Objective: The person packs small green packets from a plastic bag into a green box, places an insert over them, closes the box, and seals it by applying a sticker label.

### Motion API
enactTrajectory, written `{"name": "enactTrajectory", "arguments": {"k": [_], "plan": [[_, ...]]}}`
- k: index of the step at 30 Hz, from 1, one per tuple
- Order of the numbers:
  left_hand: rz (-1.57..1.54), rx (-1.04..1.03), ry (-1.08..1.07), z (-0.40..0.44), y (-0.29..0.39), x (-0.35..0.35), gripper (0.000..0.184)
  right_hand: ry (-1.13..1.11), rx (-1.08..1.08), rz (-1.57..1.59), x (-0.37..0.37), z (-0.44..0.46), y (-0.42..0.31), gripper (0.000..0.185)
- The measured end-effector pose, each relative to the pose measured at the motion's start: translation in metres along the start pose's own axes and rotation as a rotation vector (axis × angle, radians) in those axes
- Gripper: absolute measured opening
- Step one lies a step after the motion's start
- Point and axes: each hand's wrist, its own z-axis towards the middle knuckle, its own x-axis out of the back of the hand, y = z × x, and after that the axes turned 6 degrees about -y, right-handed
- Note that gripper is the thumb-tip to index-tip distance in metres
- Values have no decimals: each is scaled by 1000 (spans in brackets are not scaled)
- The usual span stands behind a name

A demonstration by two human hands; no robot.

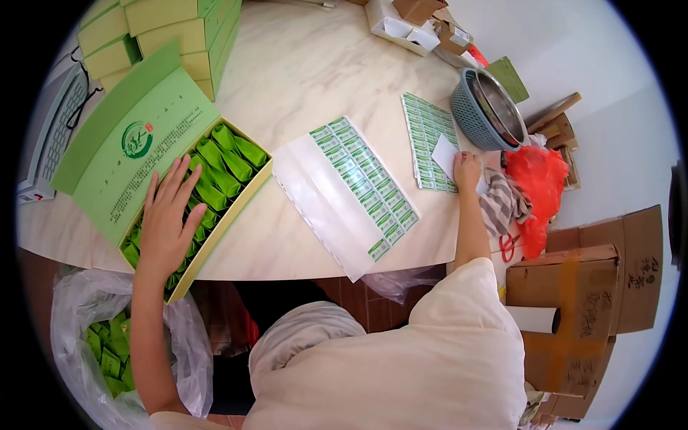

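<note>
My left hand (168, 215) lies with fingers stretched out over the green packets (221, 161) that fill an open gift box (236, 213). The box's green lid (132, 143), printed with a round logo and writing, leans back behind it. On the right, the fingers of my right hand (467, 170) are closed at the edge of a small white card (445, 153). This card lies over a sheet of green-and-white labels (428, 118). Between my hands rests another label sheet (362, 190), its left part bare backing and its right part still bearing labels.
Stacked green boxes (172, 32) stand at the back left. A clear bag of green packets (111, 355) sits below the table's left edge. To the right are a blue basket with a metal bowl (494, 107), a striped cloth (502, 204), a red plastic bag (536, 190) and cardboard cartons (573, 287).
</note>
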Motion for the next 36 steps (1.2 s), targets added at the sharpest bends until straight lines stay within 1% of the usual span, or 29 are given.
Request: {"name": "enactTrajectory", "arguments": {"k": [2, 4, 5, 7, 10, 14, 16, 17, 19, 20, 23, 27, 29, 30, 32, 33, 35, 36], "plan": [[-9, 3, -4, 1, 1, 1, 50, 12, -16, -12, -2, 4, 1, 28], [-11, 12, 0, 1, 2, 0, 50, 92, -4, -66, -8, 6, 5, 24], [-10, 11, -6, 1, 2, 0, 50, 87, -8, -67, -11, 6, 8, 24], [-6, 21, -5, 2, 3, 1, 49, 203, 37, -21, -13, 7, 10, 25], [-11, 21, -3, 3, 4, 0, 49, 238, 69, 43, -12, 8, 11, 24], [-18, 25, 1, 2, 4, 1, 49, 251, 57, 127, -1, 0, -2, 25], [-17, 15, 28, 2, 4, -1, 48, 120, 78, 303, 5, -4, -11, 20], [-19, 16, 28, 2, 3, -1, 48, 119, 79, 302, 7, -5, -18, 20], [-7, 8, 30, 2, 2, -1, 48, 163, 272, 287, 7, -9, -29, 17], [-8, 7, 29, 2, 2, -2, 48, 169, 320, 263, 9, -10, -35, 17], [-7, 8, 37, 2, 2, -2, 47, 209, 342, 248, 9, -9, -46, 18], [-18, 13, 44, 1, 0, -3, 47, 201, 347, 205, 15, -14, -59, 22], [-21, 13, 43, 1, 1, -3, 47, 151, 293, 342, 14, -20, -67, 25], [-22, 9, 47, 1, 1, -3, 47, 150, 293, 340, 17, -24, -74, 25], [-24, 5, 48, 1, 1, -3, 47, 31, 206, 463, 24, -33, -88, 28], [-24, 3, 49, 1, 1, -3, 46, 29, 204, 462, 26, -36, -91, 28], [-25, 2, 51, 1, 2, -3, 46, -6, 144, 597, 28, -39, -95, 32], [-32, 6, 48, 1, 2, -3, 46, -7, 145, 597, 31, -44, -97, 32]]}}
